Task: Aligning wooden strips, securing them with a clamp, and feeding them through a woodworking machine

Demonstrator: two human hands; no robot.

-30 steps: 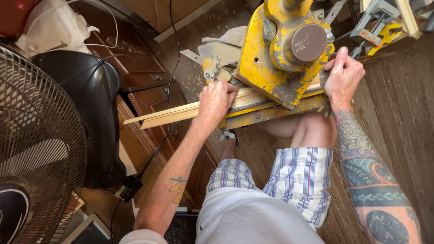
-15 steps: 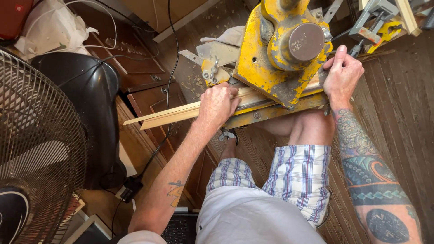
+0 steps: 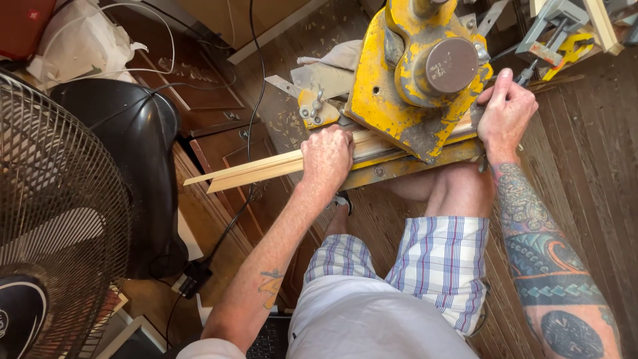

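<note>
The yellow saw point(image 3: 412, 86) blocks the middle; a fan point(image 3: 53, 219) and black bin point(image 3: 126, 146) crowd the left; bare floor point(image 3: 591, 146) lies open right.

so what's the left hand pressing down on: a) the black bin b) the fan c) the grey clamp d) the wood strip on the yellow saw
d: the left hand lies flat over the wood strip, holding it against the yellow saw; the right hand is at the saw's far side.

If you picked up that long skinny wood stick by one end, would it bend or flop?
Probably stiff: the wood strip juts past the left hand without visibly sagging. It looks thin, so likely light. Its flat edges suggest it wouldn't roll.
</note>
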